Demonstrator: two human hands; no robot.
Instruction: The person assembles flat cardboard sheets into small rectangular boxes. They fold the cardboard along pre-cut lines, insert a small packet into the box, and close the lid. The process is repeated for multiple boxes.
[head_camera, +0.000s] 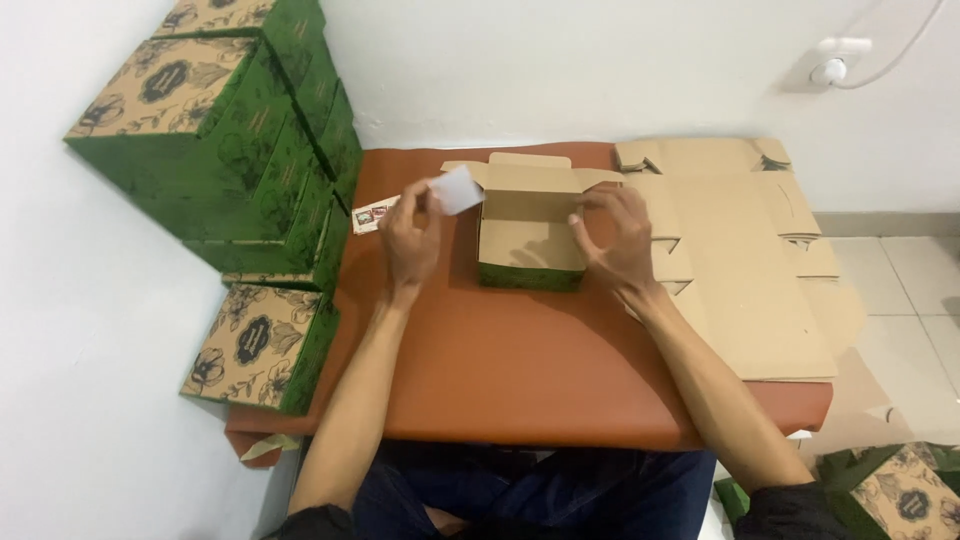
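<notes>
Head view, surface: a brown, leather-look tabletop (520, 370) set against white walls, with you seated at its near edge.
Head view, box in hand: a small open carton (530, 235), plain brown inside and green along its lower front, stands upright at the middle of the tabletop with its top flaps spread.
Head view, left hand: your left hand (410, 240) hovers just left of the carton and pinches a small white card (457, 189) between thumb and fingers, held up near the carton's left flap.
Head view, right hand: your right hand (620, 240) rests on the carton's right wall and rim, fingers curled loosely against it; it steadies the carton and does not clamp it.
Head view, flat stock: a pile of unfolded carton blanks (740, 260) lies just right of the carton, reaching to the tabletop's right edge.
Head view, finished stock: green floral boxes (230, 130) are stacked on the left, one more (260, 345) below them, and another (900, 495) at the lower right.
Head view, small item: a printed slip (375, 213) lies flat behind your left hand.
Step, as I judge it: the carton is formed and open, and the card is poised beside it.
Next move, as I judge it: you need the carton kept steady and the card brought level over the opening, clear of the left flap.
</notes>
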